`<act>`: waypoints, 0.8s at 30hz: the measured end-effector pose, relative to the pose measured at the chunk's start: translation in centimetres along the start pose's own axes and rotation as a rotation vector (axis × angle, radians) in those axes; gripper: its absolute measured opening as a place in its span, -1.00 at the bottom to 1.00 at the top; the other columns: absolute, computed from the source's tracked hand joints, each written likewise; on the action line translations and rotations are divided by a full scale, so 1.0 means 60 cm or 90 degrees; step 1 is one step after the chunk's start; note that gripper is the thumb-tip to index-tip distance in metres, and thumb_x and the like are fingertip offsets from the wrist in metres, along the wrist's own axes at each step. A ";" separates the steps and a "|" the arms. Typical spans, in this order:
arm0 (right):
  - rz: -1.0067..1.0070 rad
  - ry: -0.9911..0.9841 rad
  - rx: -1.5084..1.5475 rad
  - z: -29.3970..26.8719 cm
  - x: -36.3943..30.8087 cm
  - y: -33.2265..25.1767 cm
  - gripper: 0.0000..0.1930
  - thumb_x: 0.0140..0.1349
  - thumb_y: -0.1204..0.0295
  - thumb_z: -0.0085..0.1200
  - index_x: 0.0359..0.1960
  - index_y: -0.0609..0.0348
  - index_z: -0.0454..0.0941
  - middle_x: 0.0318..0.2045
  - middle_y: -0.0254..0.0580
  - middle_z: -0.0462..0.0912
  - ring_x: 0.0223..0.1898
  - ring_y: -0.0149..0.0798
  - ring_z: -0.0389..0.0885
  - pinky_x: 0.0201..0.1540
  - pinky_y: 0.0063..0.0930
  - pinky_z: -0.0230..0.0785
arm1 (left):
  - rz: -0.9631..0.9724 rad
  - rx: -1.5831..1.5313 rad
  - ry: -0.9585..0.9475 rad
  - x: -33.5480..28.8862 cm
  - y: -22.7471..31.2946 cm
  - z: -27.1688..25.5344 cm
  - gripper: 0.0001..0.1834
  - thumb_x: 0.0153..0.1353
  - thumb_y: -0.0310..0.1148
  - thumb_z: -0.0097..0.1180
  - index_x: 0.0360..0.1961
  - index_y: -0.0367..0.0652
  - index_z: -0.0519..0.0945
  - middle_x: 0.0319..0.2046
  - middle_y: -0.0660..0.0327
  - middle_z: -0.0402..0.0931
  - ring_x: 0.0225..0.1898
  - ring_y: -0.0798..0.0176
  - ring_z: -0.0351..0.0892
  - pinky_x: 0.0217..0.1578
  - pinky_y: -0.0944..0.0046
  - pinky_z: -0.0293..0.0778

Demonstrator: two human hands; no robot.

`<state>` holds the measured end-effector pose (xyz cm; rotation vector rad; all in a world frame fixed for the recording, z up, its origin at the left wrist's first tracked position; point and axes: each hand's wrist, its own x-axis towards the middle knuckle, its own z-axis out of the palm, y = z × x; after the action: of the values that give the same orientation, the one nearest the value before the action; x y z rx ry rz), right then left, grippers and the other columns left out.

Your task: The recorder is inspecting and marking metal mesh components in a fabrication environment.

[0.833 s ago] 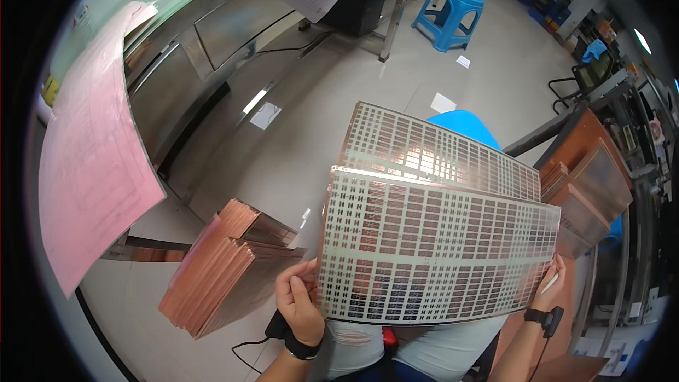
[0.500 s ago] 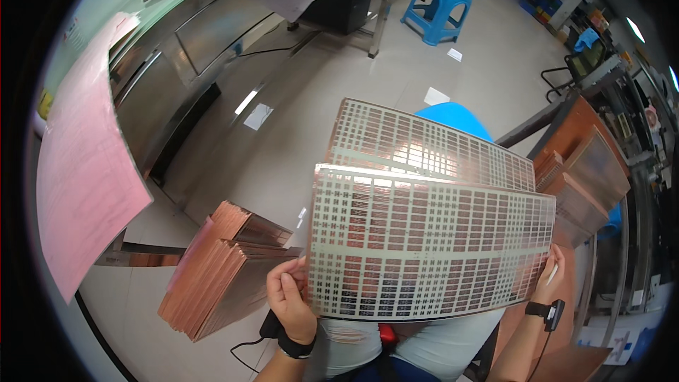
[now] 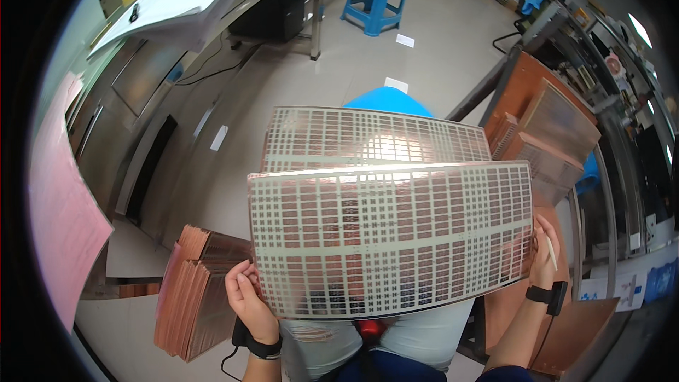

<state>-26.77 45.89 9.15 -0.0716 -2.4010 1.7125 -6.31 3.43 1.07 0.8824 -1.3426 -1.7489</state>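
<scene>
A large copper-and-pale-green circuit board panel (image 3: 396, 240), covered in a grid of small repeated patterns, is held tilted above my lap. My left hand (image 3: 252, 308) grips its left edge, the fingertips partly hidden behind it. At the opposite edge, my right hand (image 3: 543, 258) is closed round the board, with a thin white stick (image 3: 552, 253) also between its fingers. Just beyond stands a second, similar circuit board panel (image 3: 318, 138), its lower part covered by the nearer one. Both wrists wear black bands.
Stacked copper panels (image 3: 187, 304) stand at the lower left. More panels (image 3: 559, 124) lean on a brown board at the right. A rounded blue surface (image 3: 392, 100) shows behind the far board. A blue stool (image 3: 375, 1) stands farther off; a pink sheet (image 3: 64, 205) hangs at left.
My view has turned right, so most surroundings sit farther left in the picture. Both hands still hold the near circuit board, which is now a little more level.
</scene>
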 end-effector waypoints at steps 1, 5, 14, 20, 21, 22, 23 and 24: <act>0.022 -0.006 0.000 -0.007 0.000 -0.001 -0.65 0.32 0.31 -0.09 0.03 0.28 0.43 -0.40 -0.42 0.54 -0.47 -0.64 0.38 -0.45 -0.80 0.16 | 0.001 0.011 -0.003 0.001 0.000 0.000 -0.75 0.39 -0.36 -0.28 -0.11 -0.28 0.41 -0.35 0.29 0.43 -0.42 0.55 0.27 -0.37 0.53 0.25; 0.035 -0.007 0.037 -0.020 -0.004 -0.001 -0.63 0.31 0.30 -0.08 0.06 0.27 0.40 -0.44 -0.46 0.53 -0.53 -0.69 0.33 -0.54 -0.84 0.09 | 0.013 0.043 -0.009 0.000 -0.002 -0.001 -0.75 0.39 -0.36 -0.28 -0.11 -0.27 0.41 -0.42 0.33 0.36 -0.42 0.54 0.28 -0.34 0.52 0.27; 0.074 0.012 0.044 -0.020 -0.032 0.005 -0.59 0.30 0.30 -0.08 0.09 0.34 0.36 -0.34 -0.24 0.59 -0.41 -0.58 0.46 -0.42 -0.78 0.26 | -0.071 0.105 -0.092 0.008 0.012 0.000 -0.74 0.38 -0.32 -0.21 -0.23 -0.30 0.46 -0.43 0.33 0.45 -0.41 0.53 0.35 -0.32 0.48 0.33; 0.132 -0.024 0.130 -0.031 -0.023 0.020 -0.57 0.31 0.34 -0.13 0.15 0.35 0.30 -0.33 -0.24 0.58 -0.38 -0.54 0.49 -0.37 -0.77 0.28 | -0.033 0.165 -0.055 0.025 -0.001 -0.008 -0.75 0.36 -0.30 -0.12 -0.31 -0.27 0.49 -0.43 0.34 0.49 -0.40 0.53 0.40 -0.32 0.48 0.36; 0.179 -0.041 0.181 -0.026 -0.020 0.019 -0.58 0.32 0.36 -0.14 0.15 0.35 0.31 -0.34 -0.26 0.58 -0.38 -0.54 0.49 -0.37 -0.77 0.29 | -0.032 0.170 -0.046 0.027 -0.004 -0.015 -0.75 0.35 -0.29 -0.11 -0.32 -0.27 0.49 -0.43 0.35 0.49 -0.42 0.53 0.39 -0.34 0.48 0.35; 0.174 -0.064 0.177 -0.030 -0.019 0.019 -0.59 0.32 0.38 -0.14 0.14 0.37 0.31 -0.35 -0.30 0.56 -0.38 -0.54 0.49 -0.36 -0.77 0.29 | -0.036 0.181 -0.056 0.030 -0.008 -0.019 -0.75 0.35 -0.29 -0.11 -0.32 -0.27 0.48 -0.43 0.35 0.48 -0.42 0.53 0.39 -0.34 0.48 0.35; 0.177 -0.050 0.178 -0.036 -0.014 0.025 -0.59 0.32 0.38 -0.14 0.14 0.37 0.31 -0.35 -0.30 0.56 -0.38 -0.54 0.49 -0.36 -0.77 0.29 | -0.039 0.192 -0.068 0.031 -0.008 -0.021 -0.75 0.35 -0.29 -0.11 -0.32 -0.27 0.48 -0.44 0.35 0.48 -0.42 0.53 0.39 -0.34 0.48 0.35; 0.149 -0.096 0.176 -0.043 -0.011 0.029 -0.59 0.32 0.37 -0.14 0.13 0.38 0.31 -0.31 -0.27 0.57 -0.34 -0.52 0.50 -0.32 -0.75 0.32 | -0.041 0.196 -0.076 0.032 -0.005 -0.020 -0.75 0.36 -0.30 -0.12 -0.33 -0.27 0.47 -0.45 0.36 0.47 -0.43 0.54 0.37 -0.36 0.48 0.34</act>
<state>-25.79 48.75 8.25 -0.1970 -2.3051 2.2146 -6.25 1.26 0.40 1.0099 -1.7118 -1.6924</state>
